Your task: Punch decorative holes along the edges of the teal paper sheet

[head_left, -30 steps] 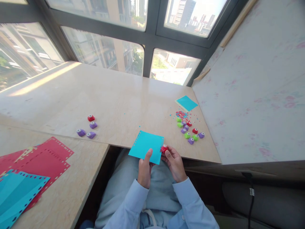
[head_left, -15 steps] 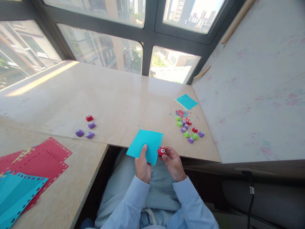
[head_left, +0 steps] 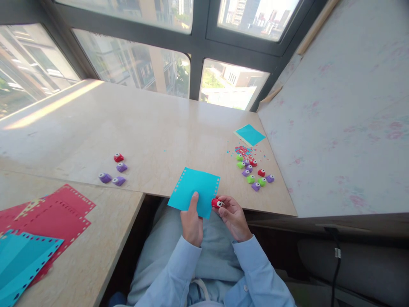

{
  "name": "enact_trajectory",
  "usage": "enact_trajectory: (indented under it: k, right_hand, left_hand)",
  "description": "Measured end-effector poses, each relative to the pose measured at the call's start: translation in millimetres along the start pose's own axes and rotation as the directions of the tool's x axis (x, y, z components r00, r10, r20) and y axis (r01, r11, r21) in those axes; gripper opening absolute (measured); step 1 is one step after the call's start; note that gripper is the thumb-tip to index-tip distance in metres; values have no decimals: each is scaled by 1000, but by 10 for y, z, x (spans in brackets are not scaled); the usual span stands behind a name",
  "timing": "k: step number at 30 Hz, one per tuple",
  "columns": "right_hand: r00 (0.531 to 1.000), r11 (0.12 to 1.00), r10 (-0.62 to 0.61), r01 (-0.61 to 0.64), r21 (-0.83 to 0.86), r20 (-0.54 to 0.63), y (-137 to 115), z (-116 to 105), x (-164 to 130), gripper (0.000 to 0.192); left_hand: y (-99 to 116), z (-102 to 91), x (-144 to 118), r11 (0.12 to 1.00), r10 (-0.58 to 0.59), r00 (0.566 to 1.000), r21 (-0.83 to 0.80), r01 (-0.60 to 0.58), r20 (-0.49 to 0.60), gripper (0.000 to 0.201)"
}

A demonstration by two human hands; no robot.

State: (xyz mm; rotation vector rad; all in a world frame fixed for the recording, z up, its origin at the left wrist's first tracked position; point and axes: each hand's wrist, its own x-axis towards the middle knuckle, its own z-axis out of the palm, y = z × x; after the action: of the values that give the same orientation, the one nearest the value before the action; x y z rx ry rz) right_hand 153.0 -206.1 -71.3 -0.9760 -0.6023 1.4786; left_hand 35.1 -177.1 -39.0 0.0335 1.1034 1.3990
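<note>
The blue paper sheet [head_left: 194, 192], low in the frame's centre over the tabletop [head_left: 153, 136] edge, looks light and floppy; the left hand [head_left: 191, 221] pinches its near edge, while the right hand [head_left: 233, 217] grips a small red punch [head_left: 217, 203] at its right border.

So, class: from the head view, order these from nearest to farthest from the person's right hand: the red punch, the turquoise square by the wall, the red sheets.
From the right hand:
1. Red punch, held in its fingertips at the turquoise sheet's edge.
2. Turquoise square, far right, by the wall.
3. Red sheets, far left, on the near table.
</note>
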Motion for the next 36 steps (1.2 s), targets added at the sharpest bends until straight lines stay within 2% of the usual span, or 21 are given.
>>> enact_trajectory:
  k: [7,14,36]
  right_hand:
    - [998,1000,12,-12,-9,-58,-68,69,17,25]
    - [994,995,102,-103,-8,-41,-138,61,44,40]
    - [990,997,77,-76,10,-122,-138,117,188,39]
  left_hand:
    - [-35,19,-30,998,67,997,-18,-66,35,45]
    - [-27,16,-18,996,80,996,-46,-77,50,48]
    - [-77,69,60,995,82,996,-58,-79,45,48]
